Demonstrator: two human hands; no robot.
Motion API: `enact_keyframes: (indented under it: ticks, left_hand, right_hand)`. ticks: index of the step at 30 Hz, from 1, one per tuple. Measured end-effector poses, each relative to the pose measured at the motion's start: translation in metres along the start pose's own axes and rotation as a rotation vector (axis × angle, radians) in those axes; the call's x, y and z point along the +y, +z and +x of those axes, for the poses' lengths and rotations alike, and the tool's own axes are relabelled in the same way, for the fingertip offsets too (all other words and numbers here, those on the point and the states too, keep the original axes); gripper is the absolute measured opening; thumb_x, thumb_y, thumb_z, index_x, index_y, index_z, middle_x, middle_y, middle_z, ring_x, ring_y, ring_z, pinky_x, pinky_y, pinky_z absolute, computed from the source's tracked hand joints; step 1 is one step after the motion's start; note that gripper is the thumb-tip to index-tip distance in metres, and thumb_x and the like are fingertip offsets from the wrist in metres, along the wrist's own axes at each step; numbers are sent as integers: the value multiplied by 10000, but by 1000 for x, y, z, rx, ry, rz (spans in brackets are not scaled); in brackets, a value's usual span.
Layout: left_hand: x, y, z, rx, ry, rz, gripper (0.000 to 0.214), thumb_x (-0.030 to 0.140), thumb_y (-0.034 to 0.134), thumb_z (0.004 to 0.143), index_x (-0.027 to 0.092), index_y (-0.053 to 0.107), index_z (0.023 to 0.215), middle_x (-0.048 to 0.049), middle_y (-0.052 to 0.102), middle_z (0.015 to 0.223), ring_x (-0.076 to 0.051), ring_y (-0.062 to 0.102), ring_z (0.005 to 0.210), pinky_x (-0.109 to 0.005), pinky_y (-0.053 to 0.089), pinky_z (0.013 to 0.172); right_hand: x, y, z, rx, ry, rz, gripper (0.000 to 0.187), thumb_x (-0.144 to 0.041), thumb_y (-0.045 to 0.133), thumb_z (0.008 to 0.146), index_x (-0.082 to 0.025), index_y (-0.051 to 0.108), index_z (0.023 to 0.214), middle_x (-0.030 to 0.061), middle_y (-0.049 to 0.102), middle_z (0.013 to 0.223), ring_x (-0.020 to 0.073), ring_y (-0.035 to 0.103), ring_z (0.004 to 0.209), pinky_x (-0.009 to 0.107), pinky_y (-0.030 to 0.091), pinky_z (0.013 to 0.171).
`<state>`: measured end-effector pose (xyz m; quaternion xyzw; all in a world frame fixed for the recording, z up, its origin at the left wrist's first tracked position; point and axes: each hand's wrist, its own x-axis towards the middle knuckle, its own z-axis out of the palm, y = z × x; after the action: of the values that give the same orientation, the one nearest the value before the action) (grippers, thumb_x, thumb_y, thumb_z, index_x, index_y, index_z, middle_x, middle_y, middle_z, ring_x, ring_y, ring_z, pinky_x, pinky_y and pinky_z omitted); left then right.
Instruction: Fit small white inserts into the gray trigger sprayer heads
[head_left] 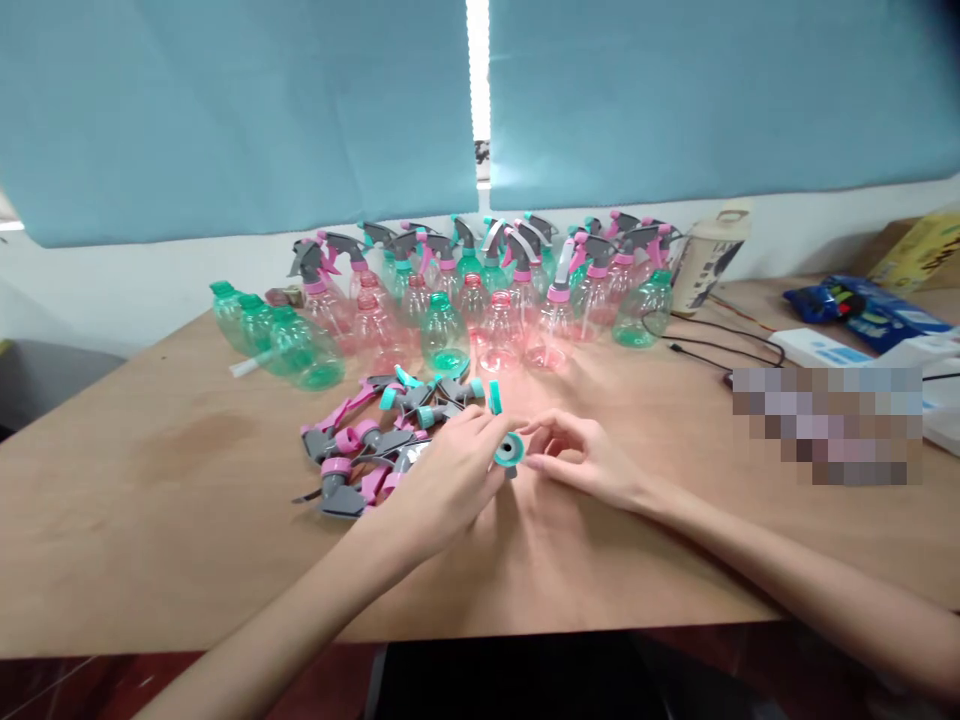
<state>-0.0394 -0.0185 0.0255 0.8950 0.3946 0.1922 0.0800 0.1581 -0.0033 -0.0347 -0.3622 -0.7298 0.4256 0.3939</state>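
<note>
My left hand (450,470) grips a spray trigger head with a teal screw cap (510,450), the cap's open end facing me. My right hand (581,462) is just right of it, thumb and fingers curled in a pinch at the cap's edge; what they pinch is too small to make out. Under and left of my left hand lies a pile of loose trigger heads (375,440) in grey, pink and teal. Behind it stand several pink and green plastic spray bottles (480,300), some fitted with triggers, some bare.
A wooden table (150,500) carries everything. Several green bottles (277,340) lie at the left. At the right are black cables (712,345), a tall jug (709,255), a blue packet (862,305), white boxes (817,347) and a blurred patch. Blue blinds hang behind.
</note>
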Motion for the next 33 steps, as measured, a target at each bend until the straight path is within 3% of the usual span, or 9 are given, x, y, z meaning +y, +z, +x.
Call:
enact_keyframes:
  ticks: [7, 13, 19, 23, 28, 33]
  left_hand:
    - [-7, 33, 17, 73, -38, -239, 389, 23, 580, 766, 210, 550, 1106, -28, 597, 1010, -177, 594, 881, -298, 501, 760]
    - [-12, 51, 13, 198, -12, -196, 356, 106, 588, 828, 248, 560, 1153, -44, 582, 1046, -213, 549, 983, -364, 478, 856]
    - [-13, 53, 7, 225, -13, -149, 327, 175, 632, 829, 217, 578, 1148, -62, 623, 1031, -233, 526, 950, -398, 467, 840]
    - [-11, 56, 4, 224, 19, -183, 341, 185, 632, 833, 191, 560, 1166, -67, 634, 1099, -236, 514, 978, -402, 453, 853]
    - [-9, 58, 3, 213, -23, -227, 334, 89, 629, 788, 182, 586, 1106, -35, 671, 1001, -219, 514, 921, -377, 438, 819]
    - [-9, 56, 2, 154, -89, -255, 336, 61, 622, 776, 191, 602, 1085, -26, 670, 939, -214, 500, 887, -360, 425, 799]
  right_hand:
    - [7, 3, -6, -38, 28, 222, 317, -329, 620, 837, -216, 496, 1107, 54, 613, 1039, 191, 616, 948, 356, 536, 793]
    - [8, 2, -5, 10, 49, 132, 255, -314, 594, 858, -208, 541, 1083, 26, 601, 969, 148, 610, 817, 286, 531, 702]
    - [6, 3, -7, -1, 34, 17, 282, -328, 611, 850, -216, 542, 1101, 20, 617, 962, 141, 596, 802, 278, 515, 711]
    - [6, -1, -7, -13, 50, -6, 261, -334, 638, 831, -198, 552, 1038, 2, 613, 861, 117, 572, 700, 242, 481, 622]
    - [8, -3, -10, 98, 84, -26, 227, -396, 601, 848, -187, 551, 921, -14, 548, 746, 101, 495, 596, 232, 422, 527]
    - [10, -2, -13, 181, 69, -42, 157, -351, 573, 876, -204, 538, 916, 5, 556, 808, 103, 506, 610, 232, 445, 511]
